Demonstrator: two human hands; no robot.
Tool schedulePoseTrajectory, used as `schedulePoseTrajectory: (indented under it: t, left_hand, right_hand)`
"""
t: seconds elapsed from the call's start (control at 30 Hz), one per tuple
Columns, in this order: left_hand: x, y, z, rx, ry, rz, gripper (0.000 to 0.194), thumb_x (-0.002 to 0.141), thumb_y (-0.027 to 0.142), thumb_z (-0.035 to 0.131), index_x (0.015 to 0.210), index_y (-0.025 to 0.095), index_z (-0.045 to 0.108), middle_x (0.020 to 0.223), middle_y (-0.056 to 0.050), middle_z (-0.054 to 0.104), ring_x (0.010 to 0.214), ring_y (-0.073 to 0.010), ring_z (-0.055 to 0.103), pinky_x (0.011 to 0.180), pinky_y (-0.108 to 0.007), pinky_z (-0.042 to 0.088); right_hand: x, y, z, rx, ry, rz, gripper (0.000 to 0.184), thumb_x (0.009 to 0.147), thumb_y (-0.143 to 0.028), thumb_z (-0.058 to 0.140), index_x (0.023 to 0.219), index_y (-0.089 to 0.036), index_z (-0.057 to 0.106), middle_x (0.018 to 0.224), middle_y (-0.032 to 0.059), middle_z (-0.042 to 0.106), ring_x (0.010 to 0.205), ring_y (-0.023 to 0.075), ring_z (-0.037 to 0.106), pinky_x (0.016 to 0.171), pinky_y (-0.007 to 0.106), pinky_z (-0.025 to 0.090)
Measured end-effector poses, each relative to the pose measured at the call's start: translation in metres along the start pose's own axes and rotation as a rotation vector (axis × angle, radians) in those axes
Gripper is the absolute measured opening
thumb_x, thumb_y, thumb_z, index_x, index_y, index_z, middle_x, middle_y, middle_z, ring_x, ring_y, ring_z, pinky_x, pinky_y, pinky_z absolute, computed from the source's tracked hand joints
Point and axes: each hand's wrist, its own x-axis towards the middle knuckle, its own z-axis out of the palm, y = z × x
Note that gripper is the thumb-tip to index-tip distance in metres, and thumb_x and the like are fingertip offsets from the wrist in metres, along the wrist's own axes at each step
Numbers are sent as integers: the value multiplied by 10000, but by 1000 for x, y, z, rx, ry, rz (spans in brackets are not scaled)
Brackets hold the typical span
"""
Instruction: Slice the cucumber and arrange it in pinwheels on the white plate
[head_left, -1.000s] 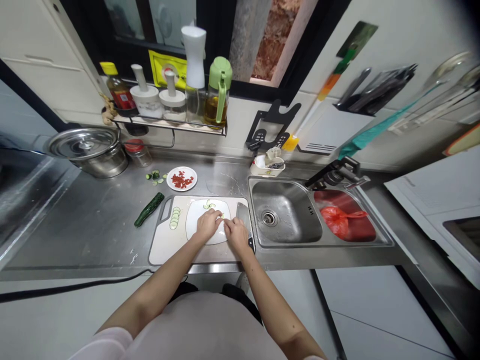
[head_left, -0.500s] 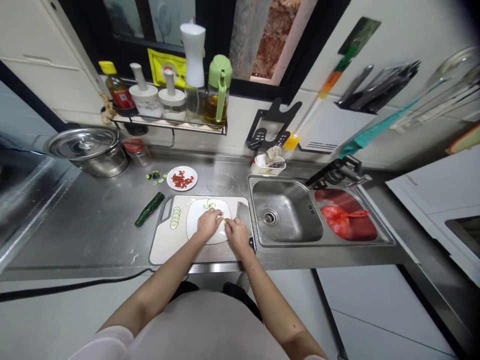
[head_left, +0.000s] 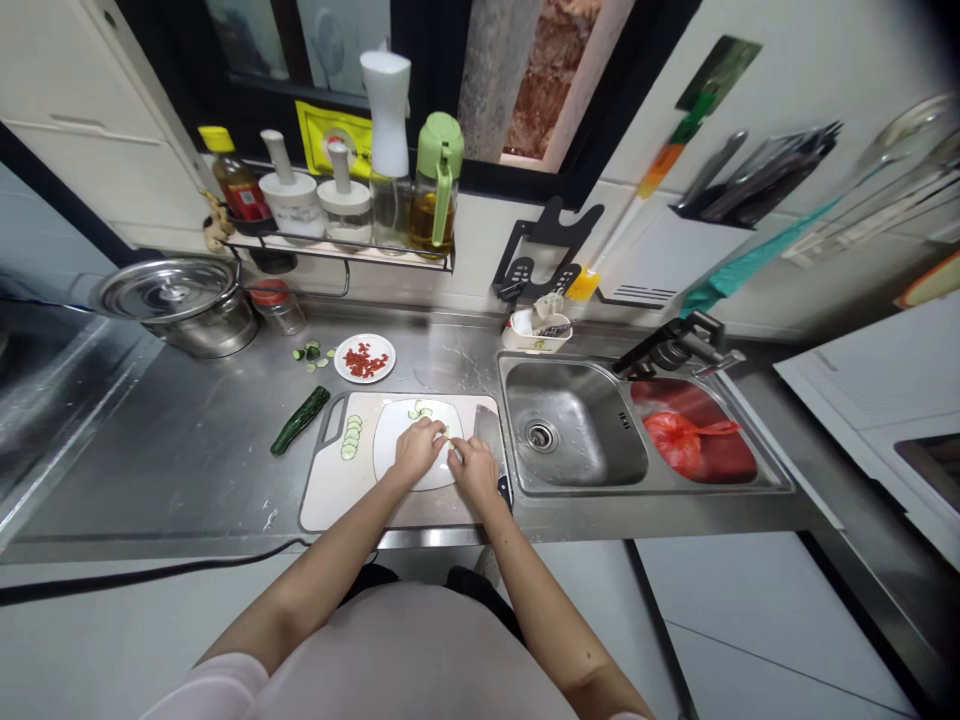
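Hands (head_left: 417, 448) pinching pale-green piece (head_left: 448, 434) over plate (head_left: 388, 432); knife (head_left: 487, 426) partly covered, sink (head_left: 577, 405) right

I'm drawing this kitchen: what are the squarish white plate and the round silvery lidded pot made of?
Squarish white plate: maybe glazed ceramic or plastic; it looks smooth, evenly white.
Round silvery pot: likely polished stainless steel, from its bright reflections.
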Motion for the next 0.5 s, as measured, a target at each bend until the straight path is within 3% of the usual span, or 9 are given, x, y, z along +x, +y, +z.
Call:
schedulePoseTrajectory:
  t: [0.5]
  left_hand:
    - [0,0,0,-8,1,-8,248,935,355,491,1101,274,657,1066,-36,639,979,-174,599,796,-269,437]
  right_hand:
    - [0,-1,1,2,8,16,339,951,-326,459,1236,-284,636,1017,63,639,1004,197,523,764,263,348]
